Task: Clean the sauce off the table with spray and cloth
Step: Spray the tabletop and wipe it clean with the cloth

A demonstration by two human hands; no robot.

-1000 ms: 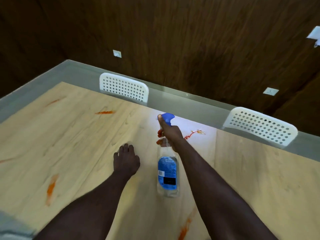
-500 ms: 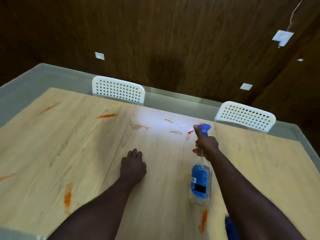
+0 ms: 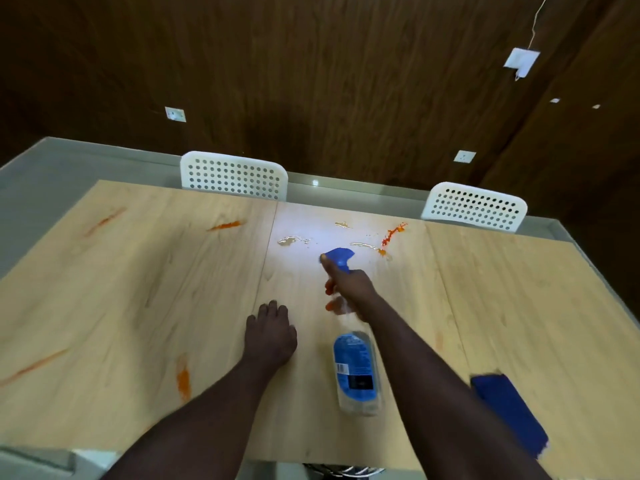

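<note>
Wooden table (image 3: 502, 289) with orange sauce streaks: far left (image 3: 104, 220), near left (image 3: 183, 377), far middle (image 3: 227, 225). Left hand (image 3: 270, 332) lies flat, palm down, fingers together, on the table centre, holding nothing. Just right of it, right hand (image 3: 349, 289) is wrapped around the neck of a clear spray bottle (image 3: 356, 368), blue nozzle pointing far; blue label with barcode, text unreadable. Wet patches (image 3: 292, 241) and a red sauce splatter (image 3: 391, 235) lie just beyond the nozzle. Blue cloth (image 3: 509, 414) lies on the near right. Two white chairs (image 3: 233, 174) stand at the far edge.
</note>
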